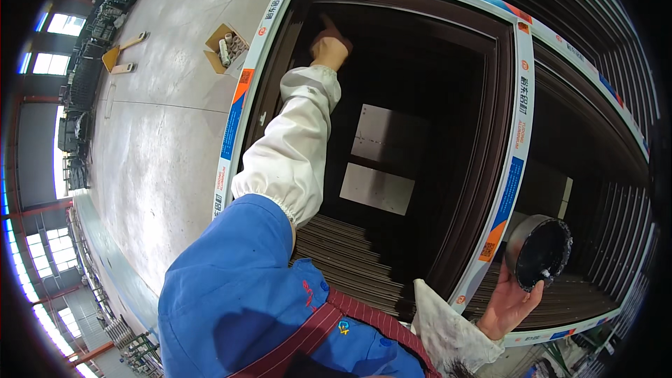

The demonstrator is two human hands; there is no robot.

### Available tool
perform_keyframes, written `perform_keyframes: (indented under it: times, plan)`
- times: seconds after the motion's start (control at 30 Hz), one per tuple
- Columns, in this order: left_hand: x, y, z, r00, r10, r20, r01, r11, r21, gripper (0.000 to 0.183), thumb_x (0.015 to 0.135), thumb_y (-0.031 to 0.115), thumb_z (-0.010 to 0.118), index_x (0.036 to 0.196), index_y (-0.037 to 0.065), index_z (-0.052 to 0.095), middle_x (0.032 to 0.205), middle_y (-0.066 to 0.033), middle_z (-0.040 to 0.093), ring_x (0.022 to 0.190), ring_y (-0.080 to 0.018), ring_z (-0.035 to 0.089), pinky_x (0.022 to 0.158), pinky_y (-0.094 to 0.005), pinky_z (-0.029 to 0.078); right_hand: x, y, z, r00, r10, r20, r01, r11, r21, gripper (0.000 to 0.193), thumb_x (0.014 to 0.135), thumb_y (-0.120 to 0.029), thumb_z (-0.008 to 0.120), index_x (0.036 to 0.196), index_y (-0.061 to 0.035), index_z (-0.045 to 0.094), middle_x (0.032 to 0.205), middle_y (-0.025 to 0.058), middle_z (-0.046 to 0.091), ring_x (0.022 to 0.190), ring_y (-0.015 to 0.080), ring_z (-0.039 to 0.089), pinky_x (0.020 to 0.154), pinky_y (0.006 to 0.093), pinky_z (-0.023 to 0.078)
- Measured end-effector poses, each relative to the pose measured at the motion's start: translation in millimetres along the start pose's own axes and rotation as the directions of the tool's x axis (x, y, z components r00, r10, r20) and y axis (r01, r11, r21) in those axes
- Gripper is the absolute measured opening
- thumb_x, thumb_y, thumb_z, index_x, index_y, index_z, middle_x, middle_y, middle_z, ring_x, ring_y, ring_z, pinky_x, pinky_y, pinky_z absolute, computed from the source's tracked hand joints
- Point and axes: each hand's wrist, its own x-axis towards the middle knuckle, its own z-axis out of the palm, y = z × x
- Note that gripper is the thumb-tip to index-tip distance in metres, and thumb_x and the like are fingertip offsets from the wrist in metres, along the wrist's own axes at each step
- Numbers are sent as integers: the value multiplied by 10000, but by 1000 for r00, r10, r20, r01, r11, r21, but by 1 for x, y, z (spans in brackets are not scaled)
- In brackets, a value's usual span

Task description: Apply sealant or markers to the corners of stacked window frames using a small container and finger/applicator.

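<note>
A dark brown window frame [505, 52] with tape-wrapped outer edges fills the upper middle and right of the frame. Its long left edge runs down from the top centre, and a taped divider [516, 133] separates the large opening from a narrower one at right. The large opening is mostly dark and open through its middle and right; two pale panels [388, 133] show deep inside it, and stacked dark profiles [343, 245] border it below. Left of the frame's edge, bare grey floor [164, 147] gives wide room, with an open cardboard box [218, 35] of rolls near that edge.

The left arm, in a white sleeve cover [287, 147], stretches from the lower middle across the left edge to the opening's upper left corner. There the left hand [330, 47] has one finger reaching up; the other fingers are lost in shadow, and whether the hand touches the brown profile I cannot tell. At the lower right, the right hand [509, 304] grips a round cup [535, 252], dark inside, thumb at the rim and fingers partly hidden behind the wall. The cup tilts, its mouth facing right, in front of the narrower opening.
</note>
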Motion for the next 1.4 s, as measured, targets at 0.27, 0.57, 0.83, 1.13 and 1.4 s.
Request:
perform_keyframes:
  times: [0.27,0.57,0.83,1.13,1.4]
  plan:
    - [45,-6,4,987,-76,145,118,945,-307,602,787,204,610,1312,-14,413,869,-178,687,697,-282,686,651,-349,544,0,2,1,1000,16,-17,-16,1000,-21,556,912,-357,510,1317,6,399,1283,189,502,1209,287,476,1052,425,383]
    - [7,45,-10,980,78,183,-83,996,24,446,786,263,582,1146,-1,589,1146,-205,612,1075,-328,596,894,-395,476,-1,1,0,1000,18,-18,-18,999,-31,558,910,-360,511,1314,8,402,1290,182,498,1204,279,481,1049,408,388]
    - [-7,17,-19,988,-57,145,50,998,50,876,780,290,607,1434,-25,117,1187,-259,570,1085,-369,584,918,-414,457,-2,0,8,1000,8,12,-8,1000,-24,553,911,-352,506,1319,7,402,1291,184,498,1202,279,484,1043,423,393]
    - [-86,25,-82,905,265,332,-215,960,-180,744,749,185,549,1398,-21,247,773,-154,684,702,-287,677,683,-357,536,-3,0,-3,991,-7,136,-1,998,61,536,908,-340,506,1322,-14,403,1295,141,499,1197,260,476,1048,444,379]
    - [-108,-104,-235,861,442,254,-133,676,-725,757,895,247,561,1459,26,108,744,-111,666,410,-50,382,371,-196,287,-50,-16,18,978,0,209,-13,998,60,511,906,-302,519,1307,-4,410,1308,152,471,1206,267,457,1077,460,350]
